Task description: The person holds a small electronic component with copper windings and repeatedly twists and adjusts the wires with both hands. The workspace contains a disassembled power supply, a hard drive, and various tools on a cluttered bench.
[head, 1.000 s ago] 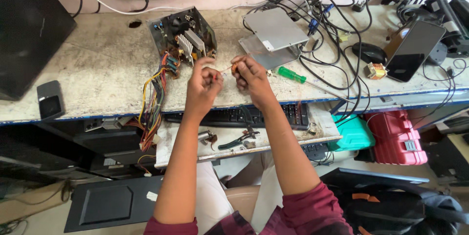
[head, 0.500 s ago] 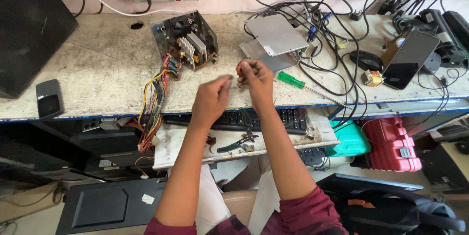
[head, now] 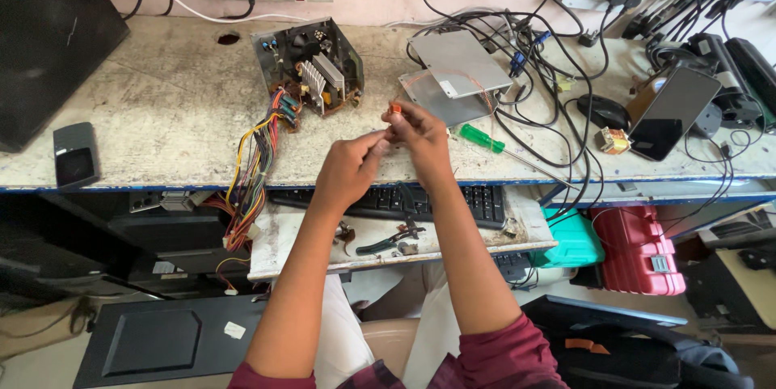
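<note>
Both hands meet above the front edge of the surface. The right hand pinches a small orange part at its fingertips, held up in the air in front of the opened power supply. The left hand has its fingers drawn together, tips touching the right hand's just below that part; whether they grip a wire there is too small to tell. The step in hand looks like fine work on the part, calling for steady, small finger motion. A green-handled screwdriver lies just beside.
</note>
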